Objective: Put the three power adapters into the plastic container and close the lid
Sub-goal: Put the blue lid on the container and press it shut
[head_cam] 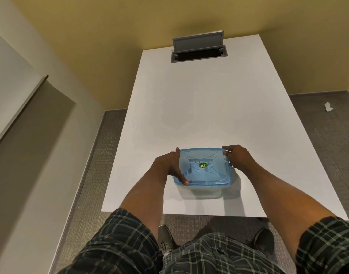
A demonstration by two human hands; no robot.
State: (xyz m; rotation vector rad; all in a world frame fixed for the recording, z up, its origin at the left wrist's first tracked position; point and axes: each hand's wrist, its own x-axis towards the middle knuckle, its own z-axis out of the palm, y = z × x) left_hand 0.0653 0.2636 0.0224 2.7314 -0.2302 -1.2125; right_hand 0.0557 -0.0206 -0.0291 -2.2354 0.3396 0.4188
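Nearest the camera, a dark plaid woven shirt with pale green lines (209, 256) fills the bottom of the view, its short sleeves ending above two bare forearms, and two grey-brown shoes (165, 238) stand on ribbed grey carpet (94, 155) below. The forearms reach over the near edge of a smooth, matte white rectangular table (205, 107). On it, close to that edge, sits the clear plastic container with rounded corners (203, 192), its walls cloudy and see-through; what is inside cannot be made out. The translucent blue plastic lid (204, 167) lies on top, moulded with curved raised panels and a central recess carrying a small round green sticker (202, 165). The left hand (169, 165) rests along the lid's left edge, fingers spread, thumb pressed on the near left corner and one finger up at the far left corner. The right hand (238, 157) curls its fingers over the far right corner, gripping the rim. At the table's far end a grey metal cable hatch (198, 49) stands with its flap tilted up. A crumpled white scrap (328, 107) lies on the carpet at right.
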